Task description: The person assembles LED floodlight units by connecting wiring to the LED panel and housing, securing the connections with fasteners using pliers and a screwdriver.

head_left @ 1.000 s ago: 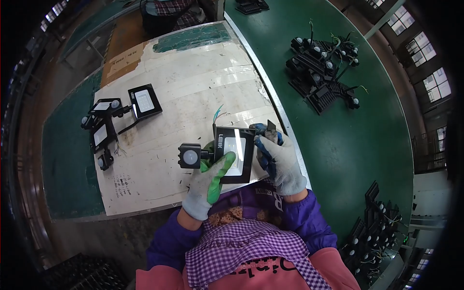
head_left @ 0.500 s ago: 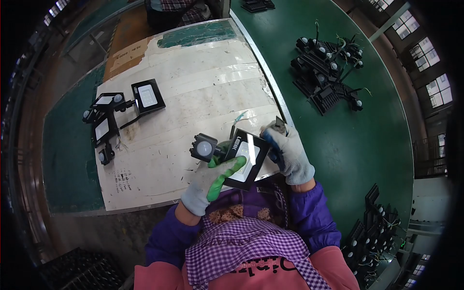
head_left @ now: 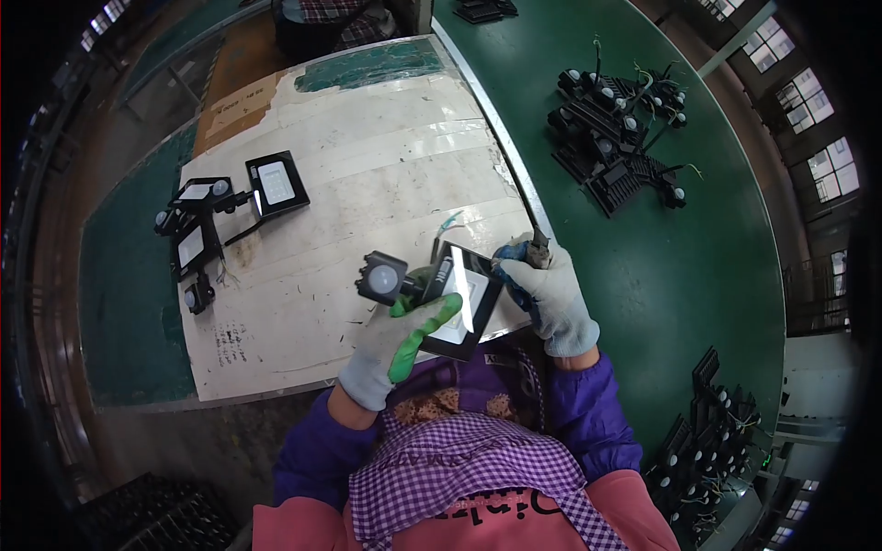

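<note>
My left hand (head_left: pixel 390 344), in a white glove with green fingertips, grips a black floodlight (head_left: pixel 450 338), thumb across its glass front. A round-domed motion sensor (head_left: pixel 382 277) juts from the lamp's left side. Loose wires (head_left: pixel 450 222) stick up behind it. On the lamp's right edge, my right hand (head_left: pixel 548 292), gloved in white and blue, is closed around a small dark grey thing (head_left: pixel 539 250) with a thin pointed tip. What kind of thing it is I cannot make out. Its fingertips are partly hidden.
Several floodlights (head_left: pixel 191 248) lie at the left of the paper-covered table (head_left: pixel 367 147). A green bench (head_left: pixel 661 294) on the right bears a pile of sensor lamps (head_left: pixel 611 138) and another heap (head_left: pixel 703 450) nearer me. A person (head_left: pixel 344 23) is at the far edge.
The floodlight has shifted slightly left with my left hand. My right hand has turned, and the dark thing in it now points upward more narrowly. The view has moved a little.
</note>
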Action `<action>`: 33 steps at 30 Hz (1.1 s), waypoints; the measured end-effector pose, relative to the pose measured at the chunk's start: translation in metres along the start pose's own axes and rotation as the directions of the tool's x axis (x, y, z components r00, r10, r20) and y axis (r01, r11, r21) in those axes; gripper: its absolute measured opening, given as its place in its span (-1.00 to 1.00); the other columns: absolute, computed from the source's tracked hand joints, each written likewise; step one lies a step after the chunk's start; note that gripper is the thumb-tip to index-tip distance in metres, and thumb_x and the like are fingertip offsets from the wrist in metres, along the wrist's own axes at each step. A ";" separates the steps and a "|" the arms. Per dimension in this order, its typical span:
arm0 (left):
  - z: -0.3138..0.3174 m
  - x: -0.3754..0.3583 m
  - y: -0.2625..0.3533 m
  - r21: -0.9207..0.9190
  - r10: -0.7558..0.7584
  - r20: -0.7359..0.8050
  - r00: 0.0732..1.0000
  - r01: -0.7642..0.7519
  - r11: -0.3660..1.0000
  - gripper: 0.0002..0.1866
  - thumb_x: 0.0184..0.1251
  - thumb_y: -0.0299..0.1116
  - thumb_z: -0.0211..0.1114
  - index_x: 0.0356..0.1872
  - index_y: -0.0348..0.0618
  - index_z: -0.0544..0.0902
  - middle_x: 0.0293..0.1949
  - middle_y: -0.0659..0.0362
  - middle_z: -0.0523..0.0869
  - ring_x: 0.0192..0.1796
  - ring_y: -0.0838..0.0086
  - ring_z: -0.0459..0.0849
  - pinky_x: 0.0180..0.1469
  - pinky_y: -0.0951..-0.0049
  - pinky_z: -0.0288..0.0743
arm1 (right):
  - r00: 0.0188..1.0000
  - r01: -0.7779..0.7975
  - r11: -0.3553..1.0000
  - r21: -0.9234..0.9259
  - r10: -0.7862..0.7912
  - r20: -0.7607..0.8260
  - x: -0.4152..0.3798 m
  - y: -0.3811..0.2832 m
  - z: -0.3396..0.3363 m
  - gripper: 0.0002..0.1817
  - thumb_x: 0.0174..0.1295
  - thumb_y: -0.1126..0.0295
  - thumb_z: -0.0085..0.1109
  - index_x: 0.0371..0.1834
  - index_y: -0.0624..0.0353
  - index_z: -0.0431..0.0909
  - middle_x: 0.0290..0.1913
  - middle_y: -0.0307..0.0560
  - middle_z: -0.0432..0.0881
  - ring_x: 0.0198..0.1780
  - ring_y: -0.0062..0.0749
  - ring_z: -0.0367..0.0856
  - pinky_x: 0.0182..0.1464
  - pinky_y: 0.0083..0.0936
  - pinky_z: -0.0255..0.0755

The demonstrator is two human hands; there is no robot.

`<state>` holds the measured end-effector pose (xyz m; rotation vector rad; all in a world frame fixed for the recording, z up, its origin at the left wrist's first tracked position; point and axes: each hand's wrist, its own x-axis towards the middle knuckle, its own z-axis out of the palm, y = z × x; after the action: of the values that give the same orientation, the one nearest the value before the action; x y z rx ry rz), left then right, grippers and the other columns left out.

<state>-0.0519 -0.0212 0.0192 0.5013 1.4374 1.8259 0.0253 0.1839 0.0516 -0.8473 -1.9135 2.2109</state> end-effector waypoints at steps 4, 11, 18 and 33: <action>0.010 0.006 0.031 -0.091 -0.360 0.077 0.930 0.366 0.926 -0.72 0.33 -0.45 0.29 0.02 -0.33 0.65 0.10 0.05 0.60 0.07 0.45 0.63 0.11 0.51 0.51 | 0.984 0.064 0.972 -0.225 -0.024 0.177 0.008 -0.004 0.004 -0.66 0.12 0.51 0.31 0.00 0.29 0.62 -0.33 -0.20 0.66 -0.31 -0.58 0.60 -0.25 -0.66 0.48; -0.007 0.019 0.029 -0.225 0.009 0.313 0.950 0.065 0.972 -0.33 0.31 -0.14 0.35 0.31 -0.33 0.37 0.17 0.10 0.55 0.19 0.39 0.54 0.23 0.40 0.42 | 0.946 0.085 0.993 -0.083 -0.054 0.320 0.006 -0.016 -0.003 -0.71 0.15 0.54 0.27 -0.03 0.32 0.62 -0.27 -0.19 0.68 -0.16 -0.53 0.63 -0.04 -0.61 0.50; 0.002 0.013 0.022 -0.425 0.084 0.060 0.995 -0.051 0.904 -0.30 0.39 -0.43 0.19 0.48 -0.26 0.10 0.42 0.10 0.26 0.35 0.48 0.35 0.31 0.53 0.30 | 0.996 0.052 0.979 0.195 -0.036 -0.085 -0.015 0.001 0.013 -0.83 0.25 0.45 0.21 -0.15 0.29 0.59 -0.38 -0.20 0.65 -0.44 -0.62 0.55 -0.42 -0.68 0.41; 0.023 0.009 0.012 0.111 0.124 -0.211 0.970 -0.102 0.989 -0.48 0.35 -0.56 0.25 0.33 -0.21 0.37 0.06 0.18 0.61 0.04 0.54 0.61 0.11 0.55 0.52 | 0.956 0.061 0.959 0.275 0.023 -0.292 -0.032 0.019 0.035 -0.87 0.27 0.41 0.21 -0.22 0.22 0.55 -0.52 -0.28 0.55 -0.65 -0.69 0.39 -0.63 -0.73 0.25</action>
<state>-0.0452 -0.0007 0.0359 0.4512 1.6839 1.9552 0.0413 0.1357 0.0466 -1.0306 -1.4269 2.1333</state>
